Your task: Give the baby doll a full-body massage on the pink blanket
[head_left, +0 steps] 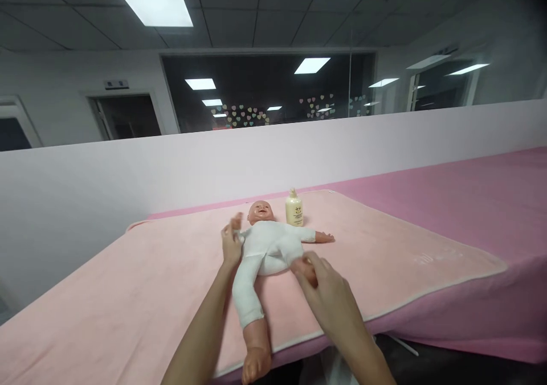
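Grasping doll (268,240) by foot (304,269) with right grip (323,289), by arm (243,235) with left grip (231,246), bottle (294,211) near back edge of desk (465,194)

No lettering can be read. The dark print (298,216) on the bottle (294,205), the sign (116,84) above the doorway (130,117) and the pale marking (438,256) on the blanket (363,248) are too small or blurred.

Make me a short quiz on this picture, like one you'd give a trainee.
1. True or false: the bottle stands upright on the blanket.
2. Which hand holds the foot of the doll's bent leg? A) left B) right
3. Fill in: the doll lies on its ____.

Key: 1. True. 2. B, the right hand. 3. Back.
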A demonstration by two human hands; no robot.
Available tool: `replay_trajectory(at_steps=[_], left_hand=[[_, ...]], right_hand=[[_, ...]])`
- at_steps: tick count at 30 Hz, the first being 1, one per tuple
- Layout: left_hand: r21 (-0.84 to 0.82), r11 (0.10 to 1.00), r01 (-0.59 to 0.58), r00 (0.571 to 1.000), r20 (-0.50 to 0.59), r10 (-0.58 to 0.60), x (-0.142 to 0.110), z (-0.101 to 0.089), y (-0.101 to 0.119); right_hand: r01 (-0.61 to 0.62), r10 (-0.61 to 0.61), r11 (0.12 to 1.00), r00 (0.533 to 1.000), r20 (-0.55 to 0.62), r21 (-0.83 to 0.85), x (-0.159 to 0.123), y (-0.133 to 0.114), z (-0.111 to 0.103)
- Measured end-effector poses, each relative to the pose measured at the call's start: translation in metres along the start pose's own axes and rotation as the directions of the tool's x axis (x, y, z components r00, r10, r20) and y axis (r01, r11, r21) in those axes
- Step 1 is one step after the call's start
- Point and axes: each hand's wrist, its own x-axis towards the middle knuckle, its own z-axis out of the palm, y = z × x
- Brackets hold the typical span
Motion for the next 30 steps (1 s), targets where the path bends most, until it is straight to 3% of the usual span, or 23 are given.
replay_trajectory(at_steps=[3,6,8,12,15,17,19,20,22,24,26,28,30], left_hand=[[0.067,0.966,-0.250,0.942,0.245,0.227,-0.003,0.004,0.014],[0.103,0.960,-0.259,0.940,0.254,0.227,-0.008,0.005,0.018],[0.102,0.970,-0.221,0.952,0.240,0.192,-0.011,0.004,0.018],[0.068,0.991,-0.117,0.980,0.169,0.104,-0.013,0.003,0.017],[0.023,0.997,0.067,0.994,0.086,-0.069,-0.013,0.000,0.017],[-0.035,0.969,0.246,0.969,0.011,-0.246,-0.012,-0.004,0.018],[-0.116,0.932,0.342,0.930,-0.103,-0.354,-0.012,-0.007,0.022],[-0.148,0.935,0.321,0.926,-0.158,-0.343,-0.012,-0.008,0.024],[-0.155,0.977,0.148,0.966,-0.189,-0.176,-0.014,-0.008,0.030],[-0.093,0.992,-0.089,0.996,-0.039,0.086,-0.015,-0.005,0.035],[-0.015,0.970,-0.243,0.954,0.176,0.242,-0.017,-0.001,0.037],[0.059,0.958,-0.280,0.924,0.288,0.252,-0.019,0.003,0.037],[0.089,0.967,-0.240,0.933,0.296,0.204,-0.020,0.005,0.034]], right_hand=[[0.012,-0.011,0.999,0.999,0.042,-0.034,0.049,-0.019,0.016],[0.004,-0.003,1.000,0.993,0.120,-0.010,0.081,-0.025,0.036],[0.025,-0.028,1.000,0.989,0.145,0.017,0.083,-0.025,0.040],[0.051,-0.055,0.998,0.994,0.099,0.035,0.039,-0.010,0.031],[-0.019,0.016,0.999,0.997,0.076,0.043,-0.013,0.017,0.025],[-0.047,0.046,0.999,0.993,0.109,0.011,-0.038,0.034,0.020],[-0.020,0.021,1.000,0.986,0.165,-0.006,-0.045,0.041,0.012],[-0.013,0.015,1.000,0.988,0.155,-0.015,-0.041,0.039,0.008],[-0.008,0.011,1.000,0.996,0.091,-0.026,-0.021,0.025,0.000],[0.000,0.001,1.000,0.998,0.056,-0.019,0.010,0.006,0.000],[0.025,-0.024,1.000,0.997,0.069,-0.018,0.041,-0.009,0.008],[0.028,-0.026,1.000,0.992,0.126,-0.011,0.062,-0.015,0.020],[0.021,-0.017,1.000,0.986,0.166,-0.023,0.066,-0.012,0.028]])
